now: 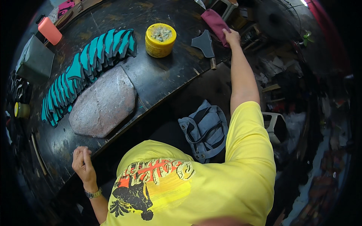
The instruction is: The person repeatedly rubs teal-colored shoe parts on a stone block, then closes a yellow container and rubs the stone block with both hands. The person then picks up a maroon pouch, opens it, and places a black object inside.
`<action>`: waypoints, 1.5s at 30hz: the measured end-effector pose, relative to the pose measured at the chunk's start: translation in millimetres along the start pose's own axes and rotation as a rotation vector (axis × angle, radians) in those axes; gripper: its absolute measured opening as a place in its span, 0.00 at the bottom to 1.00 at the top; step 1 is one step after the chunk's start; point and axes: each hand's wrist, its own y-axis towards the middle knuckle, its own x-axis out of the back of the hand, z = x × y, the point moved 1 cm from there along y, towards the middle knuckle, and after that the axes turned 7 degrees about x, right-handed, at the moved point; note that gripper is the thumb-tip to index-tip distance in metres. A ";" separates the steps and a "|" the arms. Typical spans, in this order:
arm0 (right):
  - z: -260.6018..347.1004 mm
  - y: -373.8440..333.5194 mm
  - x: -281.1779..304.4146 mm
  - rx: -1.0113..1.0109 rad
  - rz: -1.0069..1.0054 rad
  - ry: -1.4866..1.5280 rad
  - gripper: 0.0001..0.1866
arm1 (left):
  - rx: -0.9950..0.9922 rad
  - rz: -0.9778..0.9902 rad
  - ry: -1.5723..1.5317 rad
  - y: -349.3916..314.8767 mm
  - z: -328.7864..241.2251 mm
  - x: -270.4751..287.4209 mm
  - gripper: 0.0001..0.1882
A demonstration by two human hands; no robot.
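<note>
The left hand rests with curled fingers on the near edge of the dark tabletop, holding nothing; a wristwatch sits on the wrist just behind it. Just beyond this hand lies a flat grey stone slab, and past the slab, farther out and slightly to the left, a long overlapping row of teal cut pieces curves across the tabletop. To the right of that hand, below the tabletop's edge, a grey-blue bag lies with its straps loose. The right arm stretches far out, and the right hand is closed on a maroon cloth piece at the far edge of the tabletop. Just to the left of that hand lies a dark grey cut piece, and farther left again stands an open round yellow tin with pale paste inside.
</note>
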 end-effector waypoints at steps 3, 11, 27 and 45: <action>26.8 -7.3 12.8 0.076 -0.239 0.145 0.20 | -0.025 -0.021 0.028 -6.6 7.4 6.4 0.12; 132.3 -103.9 92.3 0.529 -0.546 0.835 0.20 | -0.335 0.011 -0.231 42.4 -53.6 -18.1 0.10; 166.8 -298.5 26.8 0.414 0.086 0.575 0.47 | -0.742 0.142 -0.046 115.3 -137.1 -151.0 0.15; 138.7 -331.2 19.7 0.062 -0.044 1.118 0.36 | -0.842 0.396 -0.116 135.0 -209.3 -263.4 0.08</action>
